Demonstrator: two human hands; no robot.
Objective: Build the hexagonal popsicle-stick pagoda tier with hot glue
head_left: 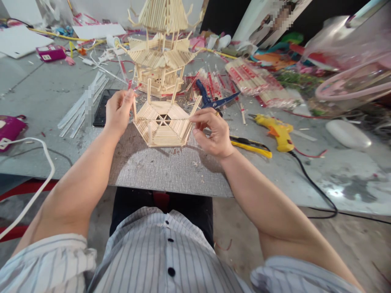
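A hexagonal platform of thin wooden sticks (pixel 174 136) stands on the grey table in front of me, with several upright posts at its corners and a dark spoked opening in its middle. My left hand (pixel 119 110) is closed at its left corner, thumb and fingers pinched around the upright post there. At the right corner my right hand (pixel 212 132) pinches the end of a thin stick (pixel 179 119), which stretches level across the platform. Whether the stick's left end touches the left post is unclear. Behind the platform rises a tiered stick pagoda (pixel 161 55).
Blue pliers (pixel 214 97), a yellow utility knife (pixel 252 149) and a yellow glue gun (pixel 277 130) lie to the right. Bagged sticks (pixel 256 79) lie beyond. On the left are a dark phone (pixel 103 108), clear glue sticks (pixel 82 106) and a white cable (pixel 49 158).
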